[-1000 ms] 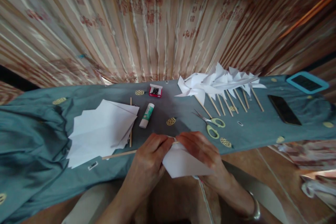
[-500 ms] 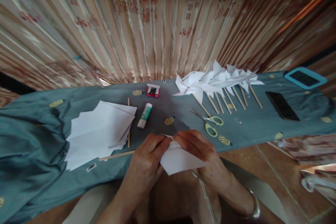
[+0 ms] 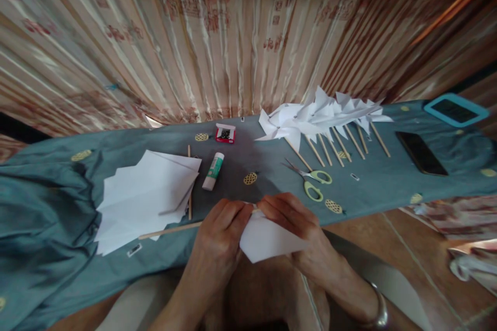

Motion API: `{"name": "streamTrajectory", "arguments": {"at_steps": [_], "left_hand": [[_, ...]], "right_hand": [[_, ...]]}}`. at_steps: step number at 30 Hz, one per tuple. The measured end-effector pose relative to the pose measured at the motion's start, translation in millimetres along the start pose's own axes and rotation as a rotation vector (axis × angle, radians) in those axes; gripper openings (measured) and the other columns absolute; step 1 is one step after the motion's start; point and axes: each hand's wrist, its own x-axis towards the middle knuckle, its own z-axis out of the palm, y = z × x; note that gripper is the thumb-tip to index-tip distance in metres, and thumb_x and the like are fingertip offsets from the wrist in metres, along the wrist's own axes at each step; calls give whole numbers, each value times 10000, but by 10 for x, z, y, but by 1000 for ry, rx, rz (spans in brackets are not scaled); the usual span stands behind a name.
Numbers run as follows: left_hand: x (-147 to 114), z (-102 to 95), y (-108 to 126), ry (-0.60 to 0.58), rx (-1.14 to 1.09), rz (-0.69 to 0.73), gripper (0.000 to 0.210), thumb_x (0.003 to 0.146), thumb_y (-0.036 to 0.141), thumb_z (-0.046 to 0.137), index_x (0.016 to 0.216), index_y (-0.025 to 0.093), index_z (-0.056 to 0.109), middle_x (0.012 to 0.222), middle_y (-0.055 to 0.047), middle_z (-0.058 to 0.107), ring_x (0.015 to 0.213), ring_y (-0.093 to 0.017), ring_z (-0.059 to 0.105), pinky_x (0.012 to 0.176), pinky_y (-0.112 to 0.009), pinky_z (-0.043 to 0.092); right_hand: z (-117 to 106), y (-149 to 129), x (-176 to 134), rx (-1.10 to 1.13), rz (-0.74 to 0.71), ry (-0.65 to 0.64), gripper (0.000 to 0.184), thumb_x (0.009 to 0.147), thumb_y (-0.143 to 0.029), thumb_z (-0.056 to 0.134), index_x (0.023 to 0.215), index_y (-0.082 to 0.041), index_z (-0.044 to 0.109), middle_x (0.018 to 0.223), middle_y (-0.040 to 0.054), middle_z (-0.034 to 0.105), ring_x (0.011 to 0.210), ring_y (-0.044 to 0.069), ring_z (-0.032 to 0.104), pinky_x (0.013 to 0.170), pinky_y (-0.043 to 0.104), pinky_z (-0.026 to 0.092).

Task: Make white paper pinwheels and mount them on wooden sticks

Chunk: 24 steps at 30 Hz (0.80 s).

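Observation:
Just off the table's front edge, my left hand [image 3: 221, 230] is closed round a thin wooden stick [image 3: 166, 230], whose long end sticks out to the left. Folded white paper [image 3: 267, 240] hangs between my hands, and my right hand [image 3: 291, 217] grips its right side. The fingertips of both hands nearly meet at the paper's upper edge, where a bit of wood shows. What the fingers press there is hidden. Green-handled scissors [image 3: 312, 183] lie beyond my right hand, and a glue stick [image 3: 213, 171] lies beyond my left.
White paper sheets [image 3: 143, 191] are stacked at left, with another stick [image 3: 189, 201] beside them. A red box of small dark pins [image 3: 225, 134] sits at the back. Several paper pinwheels [image 3: 287, 119] on sticks lie at right, near a phone [image 3: 421, 153] and a blue-framed tablet [image 3: 456, 110].
The wooden stick's free end has shifted slightly left. The paper between my hands has moved a little down and right. Both hands keep their grip.

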Motion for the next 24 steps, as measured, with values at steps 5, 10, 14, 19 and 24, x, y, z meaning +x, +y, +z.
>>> {"name": "streamTrajectory", "arguments": {"at_steps": [5, 10, 14, 19, 24], "left_hand": [[-18, 26, -14, 11, 36, 18, 203, 908, 92, 465, 1034, 76, 624, 915, -109, 629, 789, -199, 574, 692, -325, 566], [-44, 50, -20, -27, 45, 1, 204, 905, 90, 472, 1034, 101, 630, 906, -99, 633, 794, -200, 585, 684, -338, 570], [-53, 69, -15, -31, 36, -4, 181, 917, 120, 472, 1005, 84, 626, 863, -94, 625, 765, -195, 568, 653, -327, 562], [-63, 81, -2, -40, 53, -10, 175, 919, 108, 456, 970, 73, 620, 851, -91, 624, 749, -192, 553, 645, -320, 545], [-91, 101, 14, -44, 99, -5, 183, 904, 71, 446, 975, 74, 614, 852, -91, 621, 762, -199, 553, 664, -334, 543]], "right_hand": [[23, -2, 5, 77, 44, -17, 275, 985, -271, 351, 1037, -147, 591, 912, 90, 649, 856, 233, 557, 765, 382, 536], [39, -1, 5, 105, 60, -34, 264, 984, -277, 350, 991, -177, 593, 900, 79, 639, 847, 224, 560, 778, 373, 535], [58, 8, -9, 118, 71, -42, 273, 987, -293, 353, 993, -181, 601, 908, 81, 646, 853, 221, 567, 782, 370, 540], [62, 6, -11, 115, 55, -44, 350, 1000, -359, 312, 972, -162, 600, 875, 87, 651, 811, 220, 565, 732, 359, 531], [49, -8, 0, 117, 57, -54, 412, 1004, -403, 275, 932, -155, 597, 860, 89, 645, 796, 213, 561, 706, 346, 523]]}}
